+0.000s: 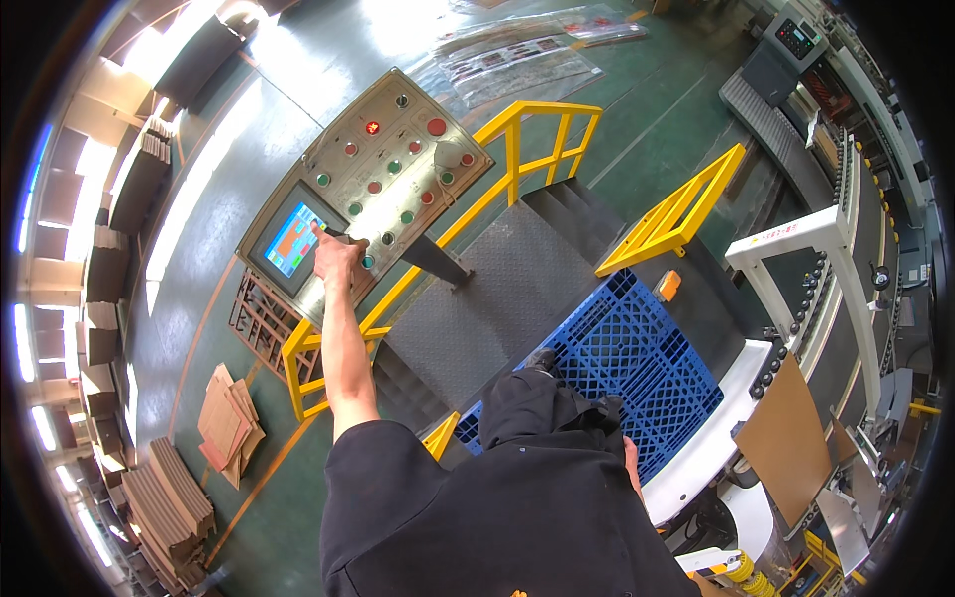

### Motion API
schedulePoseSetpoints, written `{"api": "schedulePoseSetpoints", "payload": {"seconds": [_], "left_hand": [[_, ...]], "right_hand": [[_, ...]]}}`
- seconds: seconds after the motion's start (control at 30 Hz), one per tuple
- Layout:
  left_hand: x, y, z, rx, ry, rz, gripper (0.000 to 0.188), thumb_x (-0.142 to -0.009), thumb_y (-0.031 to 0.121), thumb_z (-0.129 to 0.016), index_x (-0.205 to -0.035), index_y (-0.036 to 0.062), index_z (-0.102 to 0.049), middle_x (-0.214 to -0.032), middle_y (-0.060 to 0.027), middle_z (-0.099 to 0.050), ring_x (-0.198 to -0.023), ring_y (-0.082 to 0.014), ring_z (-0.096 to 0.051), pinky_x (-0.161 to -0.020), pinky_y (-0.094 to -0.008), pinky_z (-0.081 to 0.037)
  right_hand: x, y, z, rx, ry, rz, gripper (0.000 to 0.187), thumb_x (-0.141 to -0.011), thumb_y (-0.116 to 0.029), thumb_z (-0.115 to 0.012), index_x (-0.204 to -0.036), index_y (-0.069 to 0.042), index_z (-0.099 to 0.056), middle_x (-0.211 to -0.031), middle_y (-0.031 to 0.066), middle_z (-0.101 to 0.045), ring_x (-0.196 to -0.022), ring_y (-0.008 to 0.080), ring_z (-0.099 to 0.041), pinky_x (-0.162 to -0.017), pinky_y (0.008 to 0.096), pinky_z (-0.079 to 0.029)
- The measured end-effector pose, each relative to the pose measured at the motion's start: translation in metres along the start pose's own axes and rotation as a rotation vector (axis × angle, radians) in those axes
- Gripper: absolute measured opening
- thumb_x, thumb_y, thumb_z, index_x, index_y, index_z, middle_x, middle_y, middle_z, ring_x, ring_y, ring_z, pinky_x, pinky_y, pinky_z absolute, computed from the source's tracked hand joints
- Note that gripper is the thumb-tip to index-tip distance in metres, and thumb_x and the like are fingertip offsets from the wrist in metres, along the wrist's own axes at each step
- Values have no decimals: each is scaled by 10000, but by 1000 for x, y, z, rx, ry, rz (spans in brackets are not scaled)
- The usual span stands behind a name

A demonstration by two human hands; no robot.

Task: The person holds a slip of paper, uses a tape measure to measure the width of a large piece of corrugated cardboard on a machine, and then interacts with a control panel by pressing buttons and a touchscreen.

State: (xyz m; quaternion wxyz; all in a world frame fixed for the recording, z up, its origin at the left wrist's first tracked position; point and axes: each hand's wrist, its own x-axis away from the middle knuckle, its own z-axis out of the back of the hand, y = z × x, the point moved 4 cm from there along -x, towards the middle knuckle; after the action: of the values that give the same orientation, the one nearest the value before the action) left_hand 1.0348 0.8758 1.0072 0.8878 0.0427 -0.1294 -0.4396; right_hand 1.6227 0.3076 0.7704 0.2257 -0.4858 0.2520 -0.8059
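My left arm stretches out to a metal control panel point(333, 169) on a post. At the panel's touchscreen point(294, 237), the index finger of my left hand point(339, 259) points at or touches the lit display; I cannot tell whether it makes contact. That hand holds nothing, and its thumb sticks out toward a green button point(368, 262). Rows of red, green and black buttons and knobs cover the rest of the panel, and one red light point(373, 127) glows. My right hand point(632, 460) hangs beside my body, mostly hidden by my dark clothing, its fingers not visible.
I stand by a blue plastic pallet point(637, 348) on a dark metal platform point(477, 284) with steps. Yellow railings point(537, 134) edge it. A roller conveyor with a white frame point(796, 234) runs along the right. Cardboard stacks point(169, 502) line the left; loose sheets point(229, 423) lie on the floor.
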Motion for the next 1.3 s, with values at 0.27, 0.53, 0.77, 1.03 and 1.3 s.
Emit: {"api": "schedulePoseSetpoints", "payload": {"seconds": [0.27, 0.53, 0.77, 1.03, 1.3], "left_hand": [[-1, 0, -1, -3, 4, -2, 1328, -679, 460, -882, -1600, 76, -5, -1127, -179, -720, -1040, -334, -707, -926, -416, -543], [-1, -1, -2, 12, -4, -5, 1317, -679, 448, -885, -1594, 68, -19, -1128, -184, -719, -1046, -339, -704, -941, -418, -538], [2, 3, 2, 15, -5, -12, 1325, -679, 430, -888, -1595, 62, -6, -1106, -189, -723, -1034, -340, -707, -928, -413, -544], [1, -5, 2, 22, -12, -11, 1328, -675, 427, -881, -1599, 58, -1, -1107, -200, -722, -1031, -347, -707, -927, -412, -545], [-31, -20, -21, -41, -70, -63, 810, -663, 310, -814, -1347, 3, -506, -1138, -237, -707, -1059, -389, -697, -906, -481, -565]], "right_hand": [[1, 2, -1, -28, 0, 11, 362, -968, -207, -642, -1217, 55, -662, -1124, 169, -725, -1004, 246, -677, -902, 336, -512], [7, -18, 0, -7, -17, -8, 357, -971, -198, -637, -1210, 66, -657, -1098, 165, -723, -983, 233, -671, -883, 335, -515], [5, -21, 2, -16, -21, -34, 372, -962, -205, -648, -1219, 64, -651, -1111, 155, -715, -984, 221, -662, -882, 331, -512], [11, -31, -3, -34, -30, 12, 363, -971, -190, -640, -1232, 62, -644, -1096, 138, -718, -967, 200, -662, -864, 316, -519], [-11, 18, -9, -48, 75, 82, 298, -955, -195, -658, -1150, 27, -695, -1030, 136, -740, -947, 210, -685, -843, 332, -530]]}}
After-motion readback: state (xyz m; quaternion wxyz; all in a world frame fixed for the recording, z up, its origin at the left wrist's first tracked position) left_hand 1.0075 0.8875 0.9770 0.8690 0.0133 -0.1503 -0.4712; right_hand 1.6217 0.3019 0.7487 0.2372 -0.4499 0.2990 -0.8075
